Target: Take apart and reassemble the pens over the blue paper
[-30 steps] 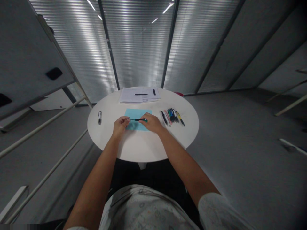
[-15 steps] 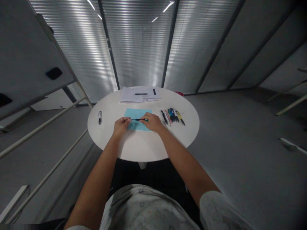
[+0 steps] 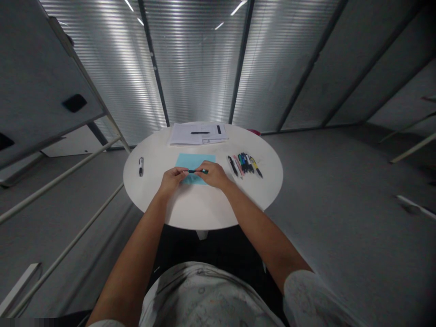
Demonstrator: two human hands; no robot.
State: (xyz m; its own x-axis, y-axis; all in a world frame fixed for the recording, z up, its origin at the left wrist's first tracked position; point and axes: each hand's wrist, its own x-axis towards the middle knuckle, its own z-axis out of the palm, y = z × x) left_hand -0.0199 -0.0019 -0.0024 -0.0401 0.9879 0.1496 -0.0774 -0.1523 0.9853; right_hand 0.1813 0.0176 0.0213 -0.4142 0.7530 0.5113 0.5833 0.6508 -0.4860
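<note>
A dark pen with a green end [image 3: 192, 171] is held level between my two hands, over a light blue sheet [image 3: 195, 160]. My left hand [image 3: 172, 179] is closed, pinching the pen's left end between thumb and fingertips. On the other side, my right hand [image 3: 214, 173] grips the pen near its green end, with fingers curled around it. Fingertips cover parts of both ends. The blue sheet lies flat under the hands, its lower part shaded by them.
Right of the hands lies a row of several pens [image 3: 245, 163] on the round white table [image 3: 204, 213]. A black-and-white marker [image 3: 141, 166] lies at the left. Stacked papers [image 3: 182, 134] with a black pen [image 3: 200, 132] sit at the back. A whiteboard frame [image 3: 114, 122] stands left.
My hands have come closer together. The thin length that showed between the left fingertips and the pen's dark barrel has shortened, and the right hand has shifted slightly left.
</note>
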